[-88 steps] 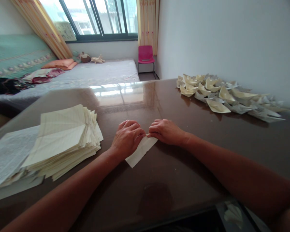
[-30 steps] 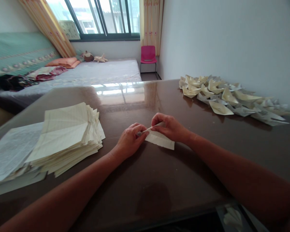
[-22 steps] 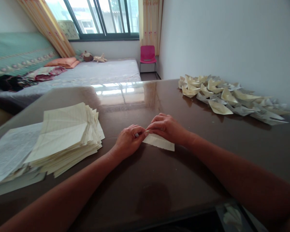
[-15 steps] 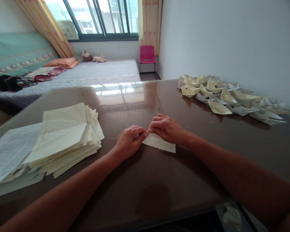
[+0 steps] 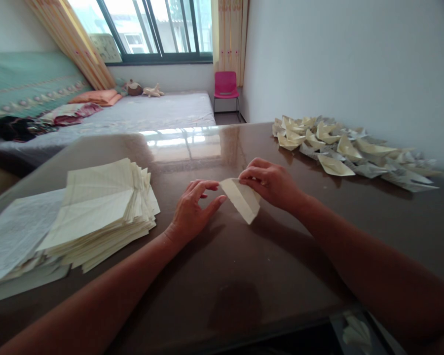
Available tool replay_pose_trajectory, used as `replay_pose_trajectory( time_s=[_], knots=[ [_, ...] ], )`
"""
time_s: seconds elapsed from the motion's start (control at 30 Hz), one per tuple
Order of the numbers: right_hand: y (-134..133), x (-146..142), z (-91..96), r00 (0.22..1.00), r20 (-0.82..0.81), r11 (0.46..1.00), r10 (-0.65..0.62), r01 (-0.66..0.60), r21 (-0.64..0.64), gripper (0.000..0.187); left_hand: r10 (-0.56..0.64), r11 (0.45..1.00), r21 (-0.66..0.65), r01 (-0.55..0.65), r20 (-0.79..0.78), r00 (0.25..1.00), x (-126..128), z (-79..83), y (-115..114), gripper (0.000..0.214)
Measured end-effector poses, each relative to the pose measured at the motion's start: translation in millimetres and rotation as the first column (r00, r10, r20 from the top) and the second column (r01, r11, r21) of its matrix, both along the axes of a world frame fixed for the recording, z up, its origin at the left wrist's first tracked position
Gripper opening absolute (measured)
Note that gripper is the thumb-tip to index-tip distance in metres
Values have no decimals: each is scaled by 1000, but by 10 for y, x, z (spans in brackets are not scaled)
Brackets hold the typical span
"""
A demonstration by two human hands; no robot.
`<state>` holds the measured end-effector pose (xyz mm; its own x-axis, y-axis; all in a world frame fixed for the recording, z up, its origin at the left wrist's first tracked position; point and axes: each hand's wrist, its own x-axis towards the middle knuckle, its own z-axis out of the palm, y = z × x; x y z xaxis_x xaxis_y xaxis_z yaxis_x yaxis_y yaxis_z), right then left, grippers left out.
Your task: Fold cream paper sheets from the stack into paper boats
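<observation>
My right hand (image 5: 268, 181) pinches the upper edge of a small folded piece of cream paper (image 5: 241, 199), lifted slightly and tilted above the brown table (image 5: 192, 276). A lengthwise crease or flap edge runs along the paper. Just to its left, my left hand (image 5: 197, 204) has its thumb and fingers spread apart, the fingertips close to the paper's left corner. Whether a fingertip touches that corner I cannot tell.
A thick stack of cream paper sheets (image 5: 96, 202) lies at the left, beside grey printed sheets (image 5: 18, 231). Many folded paper boats (image 5: 335, 165) cover the far right of the table. Beyond stand a bed (image 5: 177, 106) and a pink chair (image 5: 226, 85).
The paper has been raised and turned, its free end swinging toward me. My left hand has let go and opened. My right hand has moved a little right and still grips the paper.
</observation>
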<state>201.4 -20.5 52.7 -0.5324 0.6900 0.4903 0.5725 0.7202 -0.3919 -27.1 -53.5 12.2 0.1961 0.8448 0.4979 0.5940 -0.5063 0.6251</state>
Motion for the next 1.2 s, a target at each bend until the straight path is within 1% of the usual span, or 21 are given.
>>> replay_pose_trajectory(
  time_s=[0.07,0.13,0.2,0.3,0.37,0.4,0.5,0.57,0.67,0.77,0.83,0.93,1.03,1.13,1.2],
  knots=[
    [31,12,-20,990,-136,999,-47,44,-27,22,68,993,96,-62,-53,996,-40,-3,38,45],
    [61,14,-62,977,-207,998,-45,36,-47,18,111,983,163,-86,-148,983,-76,-3,63,54],
    [101,21,-121,972,-233,998,-10,-5,-66,13,123,977,201,-74,-246,961,-102,2,68,53],
    [192,61,-231,974,-210,990,87,-109,-91,7,146,964,260,-52,-353,924,-131,7,51,39],
    [264,102,-308,971,-160,975,177,-196,-109,7,121,960,281,8,-436,892,-151,2,38,26],
    [298,121,-343,968,-131,965,216,-232,-123,8,84,960,274,60,-485,870,-161,-5,34,21],
    [372,168,-417,959,-22,942,282,-281,-182,13,-53,955,202,217,-603,796,-177,-36,32,20],
    [391,190,-425,952,74,938,298,-278,-204,15,-117,951,153,269,-627,771,-172,-56,32,22],
    [380,220,-380,929,199,941,311,-272,-199,20,-144,951,129,281,-619,772,-149,-65,25,23],
    [352,246,-326,915,265,950,303,-266,-166,26,-85,963,156,221,-599,796,-133,-63,11,20],
    [341,254,-315,912,284,953,295,-259,-158,27,-61,973,147,175,-573,817,-132,-71,6,21],
    [340,245,-323,909,300,954,289,-248,-168,26,-84,981,100,165,-548,832,-137,-100,11,22],
    [321,225,-299,900,339,960,273,-233,-154,26,-123,972,99,214,-560,819,-129,-120,17,23],
    [250,206,-210,874,417,968,250,-212,-135,31,-144,958,115,262,-597,789,-103,-111,1,24],
    [178,190,-137,847,478,973,232,-197,-124,33,-146,957,106,271,-630,762,-84,-97,-19,24]
  ],
)
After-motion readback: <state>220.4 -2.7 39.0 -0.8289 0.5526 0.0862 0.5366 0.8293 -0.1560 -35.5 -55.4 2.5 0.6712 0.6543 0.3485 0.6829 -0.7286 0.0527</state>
